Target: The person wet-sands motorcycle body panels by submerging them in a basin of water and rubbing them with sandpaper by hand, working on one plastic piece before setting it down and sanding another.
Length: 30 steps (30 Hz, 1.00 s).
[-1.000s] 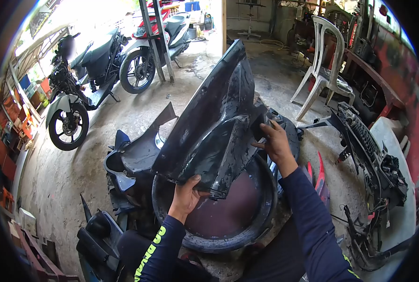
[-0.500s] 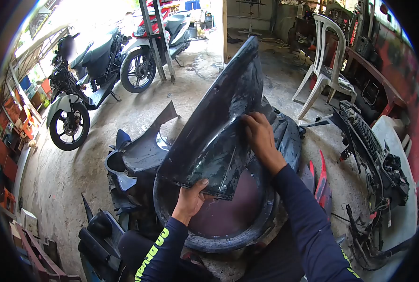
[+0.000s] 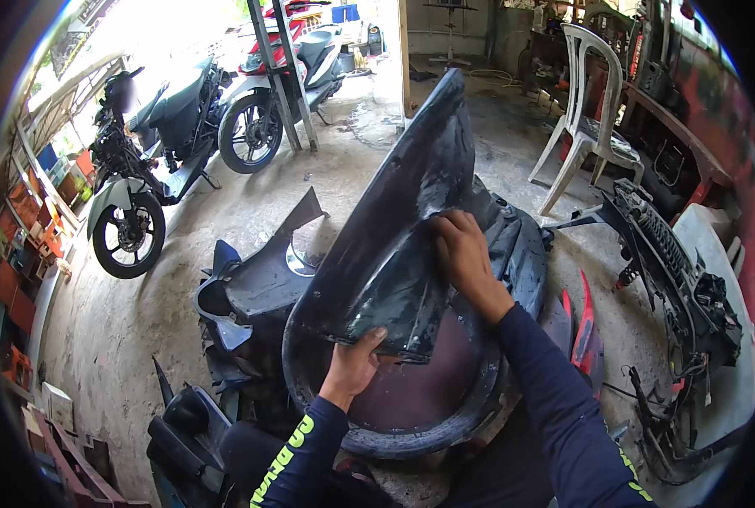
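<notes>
A large dark body panel [image 3: 369, 262], wet and scuffed with whitish streaks, stands tilted over a round basin of dark reddish liquid [image 3: 411, 394]. At the panel's lower edge, my left hand [image 3: 352, 366] grips it with the thumb on the near face. My right hand [image 3: 469, 258] is closed, its curled fingertips pressed against the panel's middle beside a pale streak. Whatever is under those fingers, if anything, is hidden. The basin's dark rim [image 3: 394, 444] lies just below both hands. Behind the panel's right side is another dark scooter part [image 3: 517, 245].
More dark fairing pieces [image 3: 254, 279] lie left of the basin. Red-edged panels [image 3: 582, 330] and a black frame part [image 3: 699, 296] lie to the right. Farther off stand a plastic chair [image 3: 589, 118], a stripped scooter [image 3: 132, 186] and a red-and-white scooter [image 3: 284, 85].
The panel's lower end and my left hand have shifted slightly right. My right hand has slid a little down and left on the panel. The camera view has moved slightly.
</notes>
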{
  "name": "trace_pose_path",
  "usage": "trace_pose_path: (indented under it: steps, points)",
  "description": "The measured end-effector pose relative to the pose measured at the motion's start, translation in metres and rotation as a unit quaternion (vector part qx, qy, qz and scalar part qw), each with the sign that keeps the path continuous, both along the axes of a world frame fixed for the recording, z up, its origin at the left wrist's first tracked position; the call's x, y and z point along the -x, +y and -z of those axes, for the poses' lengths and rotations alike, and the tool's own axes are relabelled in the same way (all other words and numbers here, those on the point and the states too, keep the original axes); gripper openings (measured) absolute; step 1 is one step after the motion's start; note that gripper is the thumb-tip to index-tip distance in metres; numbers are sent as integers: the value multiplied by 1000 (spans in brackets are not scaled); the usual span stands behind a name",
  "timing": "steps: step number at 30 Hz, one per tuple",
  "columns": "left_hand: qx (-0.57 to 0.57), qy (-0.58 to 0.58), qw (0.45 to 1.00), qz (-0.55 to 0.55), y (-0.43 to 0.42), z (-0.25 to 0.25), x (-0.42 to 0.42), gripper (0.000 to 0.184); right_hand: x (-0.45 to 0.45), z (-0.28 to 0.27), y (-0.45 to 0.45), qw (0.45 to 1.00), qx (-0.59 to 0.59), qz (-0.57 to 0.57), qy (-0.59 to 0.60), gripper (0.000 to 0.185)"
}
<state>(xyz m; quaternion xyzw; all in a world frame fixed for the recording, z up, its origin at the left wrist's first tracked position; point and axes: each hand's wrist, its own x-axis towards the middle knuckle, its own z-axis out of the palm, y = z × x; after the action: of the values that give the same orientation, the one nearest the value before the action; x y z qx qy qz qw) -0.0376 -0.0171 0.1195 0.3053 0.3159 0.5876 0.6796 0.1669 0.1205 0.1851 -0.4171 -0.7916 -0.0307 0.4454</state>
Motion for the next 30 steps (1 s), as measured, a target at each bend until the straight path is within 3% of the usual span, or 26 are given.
trace_pose_path:
  steps: [2,4,8,10,11,16,19,22,23,26,28,30]
  points:
    - [-10,-5,1000,2,3,-2,-1,40,9,1,-10,1000,3,13,-1,27]
    - [-26,-3,999,25,4,-3,1,40,14,-4,-21,995,-22,-98,-14,27]
    - [-7,-26,1000,16,3,-5,4,39,-10,8,3,998,36,-36,24,32]
    - [-12,-22,999,23,5,-7,5,39,2,8,-22,993,13,-111,-42,33]
    - [-12,-22,999,22,6,-7,6,39,14,6,-40,983,-52,-165,-66,30]
    - [-18,-26,999,30,12,-6,15,40,-3,11,-15,994,2,-99,-45,39]
    - [-27,-26,999,38,18,6,24,41,15,16,-65,972,-24,-162,-169,43]
    - [-23,-30,999,19,17,3,26,40,7,23,-32,978,-52,-135,-149,39]
    - [-22,-31,999,17,19,5,27,40,-1,16,-17,991,-4,-112,-73,38]
    - [-18,-27,999,27,24,5,29,40,15,26,-41,979,-59,-125,-148,38]
    - [-22,-51,998,0,21,4,27,40,7,18,-30,979,-66,-131,-142,38]
    - [-25,-38,998,41,24,11,34,40,7,23,-26,977,-58,-168,-119,40]
